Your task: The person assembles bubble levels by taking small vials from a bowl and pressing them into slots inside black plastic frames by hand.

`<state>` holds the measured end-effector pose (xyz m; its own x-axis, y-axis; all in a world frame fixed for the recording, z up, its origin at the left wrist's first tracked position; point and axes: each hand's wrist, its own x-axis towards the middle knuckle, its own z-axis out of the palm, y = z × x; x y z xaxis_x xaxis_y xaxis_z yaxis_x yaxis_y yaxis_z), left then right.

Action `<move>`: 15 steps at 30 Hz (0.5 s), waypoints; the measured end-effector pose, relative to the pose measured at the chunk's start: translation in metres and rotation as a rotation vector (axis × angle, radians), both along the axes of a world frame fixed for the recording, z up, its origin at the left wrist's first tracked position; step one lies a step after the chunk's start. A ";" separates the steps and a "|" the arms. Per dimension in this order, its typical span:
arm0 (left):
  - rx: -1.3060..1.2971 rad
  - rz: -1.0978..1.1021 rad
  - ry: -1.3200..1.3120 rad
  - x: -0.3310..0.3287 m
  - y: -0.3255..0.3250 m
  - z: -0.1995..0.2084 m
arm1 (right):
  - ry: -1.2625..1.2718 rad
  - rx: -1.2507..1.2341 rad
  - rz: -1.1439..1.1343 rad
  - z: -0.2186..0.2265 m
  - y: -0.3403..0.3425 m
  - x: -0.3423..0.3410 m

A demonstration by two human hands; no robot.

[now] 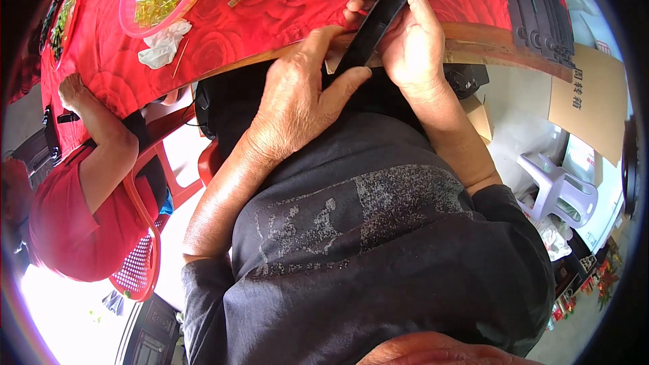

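A long, narrow black plastic strip with raised sides and a hollow channel is held at a slant over the table's front edge. My right hand grips its upper part, thumb along one side and fingers curled behind. Around the lower end, my left hand has its thumb on one side and its fingers on the other; part of that end is hidden. Several similar black strips lie side by side at the table's right end.
On the red rose-patterned cloth stand a pink basket of yellow-green clear pieces, a crumpled white tissue and a thin stick. A co-worker in red sits at left. A carton and lilac stool stand right.
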<state>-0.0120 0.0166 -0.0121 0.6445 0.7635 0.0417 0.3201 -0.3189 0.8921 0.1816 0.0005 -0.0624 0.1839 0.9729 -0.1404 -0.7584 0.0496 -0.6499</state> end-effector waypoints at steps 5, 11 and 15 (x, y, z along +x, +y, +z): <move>-0.111 -0.093 0.111 0.000 -0.009 0.005 | 0.006 -0.020 -0.011 0.007 -0.005 -0.006; 0.002 -0.008 0.055 0.005 0.003 0.011 | -0.490 -0.015 -0.039 0.032 -0.009 -0.041; -0.019 0.022 0.094 0.001 0.006 0.005 | -0.469 -0.094 -0.072 0.032 -0.010 -0.041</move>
<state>-0.0111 0.0227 -0.0073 0.6276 0.7778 -0.0330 0.4100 -0.2942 0.8633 0.1404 -0.0098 -0.0299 0.3145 0.9425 -0.1129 -0.3797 0.0159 -0.9250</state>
